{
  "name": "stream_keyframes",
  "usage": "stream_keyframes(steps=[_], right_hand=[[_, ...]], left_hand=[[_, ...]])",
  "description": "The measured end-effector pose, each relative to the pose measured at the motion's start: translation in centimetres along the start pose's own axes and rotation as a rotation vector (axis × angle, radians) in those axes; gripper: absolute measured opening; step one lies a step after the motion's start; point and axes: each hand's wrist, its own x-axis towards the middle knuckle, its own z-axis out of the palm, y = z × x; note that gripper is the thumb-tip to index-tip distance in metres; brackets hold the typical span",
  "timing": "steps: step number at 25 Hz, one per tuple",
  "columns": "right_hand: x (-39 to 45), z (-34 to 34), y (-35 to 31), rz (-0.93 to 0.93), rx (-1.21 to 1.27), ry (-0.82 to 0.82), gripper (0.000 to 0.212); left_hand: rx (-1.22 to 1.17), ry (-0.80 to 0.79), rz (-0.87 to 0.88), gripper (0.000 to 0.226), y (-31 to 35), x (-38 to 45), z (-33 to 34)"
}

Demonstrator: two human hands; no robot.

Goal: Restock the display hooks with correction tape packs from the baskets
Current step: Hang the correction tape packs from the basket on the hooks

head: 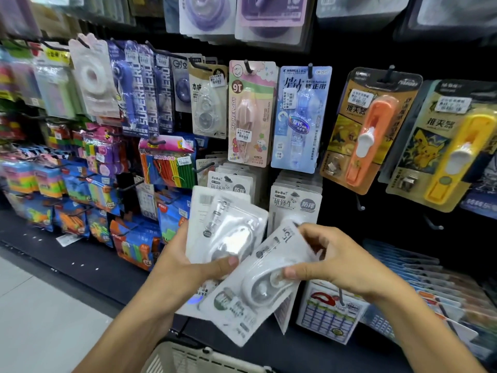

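Left hand (188,267) closed around stack of correction tape packs (223,232); right hand (341,262) pinches front pack (258,286), peeling it off. Held near, below hanging BoBo packs (294,205). Light, stiff card, slippery blister; likely best gripped by card edge near hang hole. Basket (193,358) below.

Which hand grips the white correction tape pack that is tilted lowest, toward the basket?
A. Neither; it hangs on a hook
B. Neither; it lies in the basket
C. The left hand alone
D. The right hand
D: the right hand pinches the tilted white pack at its blister, while the left hand holds the upright packs above the basket.
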Motion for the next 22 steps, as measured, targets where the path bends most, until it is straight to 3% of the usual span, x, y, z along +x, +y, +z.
stream_keyframes(steps=[5, 9, 14, 19, 22], right_hand=[[-0.3, -0.9, 1.1, 0.077, 0.583, 0.249, 0.062], [-0.3, 2.5, 2.7, 0.124, 1.118, 0.445, 0.061], [-0.4, 6.0, 3.0, 0.206, 1.117, 0.601, 0.049], [-0.9, 7.9, 2.3, 0.195, 1.119, 0.465, 0.053], [-0.9, 8.0, 1.6, 0.17, 1.094, 0.489, 0.058]], left_hand=[[-0.138, 0.317, 0.036, 0.06, 0.9, 0.5, -2.5], [-0.173, 0.382, 0.041, 0.059, 1.2, 0.6, -3.4], [-0.161, 0.345, 0.018, 0.059, 0.9, 0.2, -2.1], [-0.167, 0.31, 0.002, 0.057, 0.9, 0.1, -1.6], [-0.18, 0.271, -0.009, 0.058, 0.8, 0.0, -1.3]])
